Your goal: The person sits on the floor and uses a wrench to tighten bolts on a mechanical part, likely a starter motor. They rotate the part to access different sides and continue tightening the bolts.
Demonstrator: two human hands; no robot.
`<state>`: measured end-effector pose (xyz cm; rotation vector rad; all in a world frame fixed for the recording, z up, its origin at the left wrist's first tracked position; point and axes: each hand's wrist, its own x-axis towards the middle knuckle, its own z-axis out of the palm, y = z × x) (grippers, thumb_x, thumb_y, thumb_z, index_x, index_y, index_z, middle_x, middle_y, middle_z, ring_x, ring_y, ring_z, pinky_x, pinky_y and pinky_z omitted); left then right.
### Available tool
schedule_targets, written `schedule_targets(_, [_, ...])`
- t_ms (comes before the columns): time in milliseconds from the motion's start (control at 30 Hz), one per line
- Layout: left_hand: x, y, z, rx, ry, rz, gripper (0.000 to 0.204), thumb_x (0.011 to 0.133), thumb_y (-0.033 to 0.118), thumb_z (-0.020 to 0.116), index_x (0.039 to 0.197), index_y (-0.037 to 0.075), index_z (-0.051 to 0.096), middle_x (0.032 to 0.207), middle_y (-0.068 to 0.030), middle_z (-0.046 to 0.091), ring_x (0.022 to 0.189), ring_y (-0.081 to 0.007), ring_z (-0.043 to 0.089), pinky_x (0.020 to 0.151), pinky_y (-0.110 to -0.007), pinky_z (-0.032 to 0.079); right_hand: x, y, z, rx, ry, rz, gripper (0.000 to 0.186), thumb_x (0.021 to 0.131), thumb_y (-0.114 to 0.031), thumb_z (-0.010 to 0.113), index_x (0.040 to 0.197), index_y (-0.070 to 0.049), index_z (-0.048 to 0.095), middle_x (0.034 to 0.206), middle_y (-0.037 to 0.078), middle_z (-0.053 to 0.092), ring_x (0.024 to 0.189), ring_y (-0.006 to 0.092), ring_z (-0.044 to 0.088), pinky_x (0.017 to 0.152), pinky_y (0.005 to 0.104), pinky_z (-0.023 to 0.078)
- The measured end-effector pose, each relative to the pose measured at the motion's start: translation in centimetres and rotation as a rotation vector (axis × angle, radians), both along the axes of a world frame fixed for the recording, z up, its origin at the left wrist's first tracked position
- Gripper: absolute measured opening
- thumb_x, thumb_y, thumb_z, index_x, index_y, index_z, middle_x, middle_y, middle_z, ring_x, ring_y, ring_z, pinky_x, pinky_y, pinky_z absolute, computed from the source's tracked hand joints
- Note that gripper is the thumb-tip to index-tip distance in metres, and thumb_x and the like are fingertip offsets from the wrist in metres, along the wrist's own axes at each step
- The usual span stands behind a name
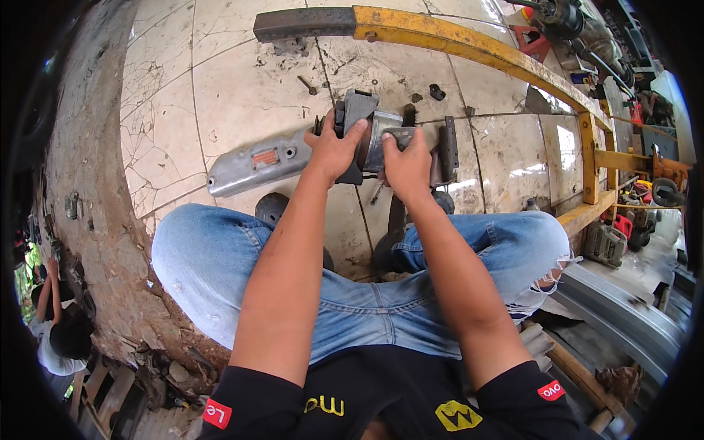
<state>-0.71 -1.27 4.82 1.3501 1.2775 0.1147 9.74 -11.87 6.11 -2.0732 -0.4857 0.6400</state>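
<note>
Between my legs, a grey metal machine part (372, 139) with a round housing and blocky ends is held in both hands; its exact kind cannot be made out. My left hand (336, 152) grips its left side, thumb on the upper face and fingers curled behind. On its right side my right hand (408, 167) is closed, with the thumb and forefinger on the housing. A silver engine valve cover (253, 167) with a red label lies on the tiles to the left. Close by on the right stands a dark upright metal plate (450, 147).
A yellow steel frame (469, 40) arches across the far side and down the right. A bolt (306, 84) and small dark pieces (437, 92) lie on the tiled floor (242, 95). Metal channels (623, 308) are at lower right. Another person (67, 337) is at far left.
</note>
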Motion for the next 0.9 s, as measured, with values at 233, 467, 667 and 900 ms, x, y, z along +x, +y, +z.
schedule_targets(233, [-0.3,0.0,-0.9,-0.008,-0.022,0.023,0.107,0.079,0.074,0.064,0.158,0.015,0.021,0.155,-0.0356,0.004,0.143,-0.0462,0.028,0.113,-0.047,0.034,-1.3,0.8,2.5,-0.093,0.149,-0.007,0.032,0.09,-0.021,0.066,0.099,0.002,0.046,0.079,0.025,0.067,0.064,0.038,0.069,0.058,0.0452,0.053])
schedule_targets(467, [-0.2,-0.1,-0.9,-0.004,-0.052,0.02,0.107,0.08,0.073,0.064,0.158,0.014,0.021,0.154,-0.037,0.005,0.145,-0.0462,0.024,0.115,-0.046,0.031,-1.3,0.2,-0.6,-0.021,-0.077,-0.002,0.033,0.09,-0.021,0.066,0.102,0.002,0.046,0.09,0.031,0.067,0.088,0.0496,0.065,0.077,0.0506,0.05])
schedule_targets(667, [-0.2,-0.2,-0.2,0.02,-0.031,0.019,0.102,0.083,0.065,0.067,0.156,0.008,0.025,0.151,-0.0403,0.006,0.139,-0.05,0.033,0.115,-0.041,0.031,-0.6,0.0,-0.8,-0.059,-0.093,-0.023,0.034,0.09,-0.022,0.066,0.103,0.003,0.047,0.092,0.03,0.067,0.089,0.0494,0.065,0.078,0.0502,0.05])
schedule_targets(900, [-0.1,-0.4,-0.4,0.022,-0.007,0.028,0.102,0.083,0.066,0.066,0.156,0.008,0.025,0.152,-0.0398,0.006,0.138,-0.0503,0.034,0.115,-0.042,0.032,-0.7,-0.1,-0.1,-0.056,-0.133,0.031,0.034,0.09,-0.022,0.066,0.103,0.003,0.047,0.091,0.031,0.066,0.089,0.0502,0.064,0.077,0.0503,0.05])
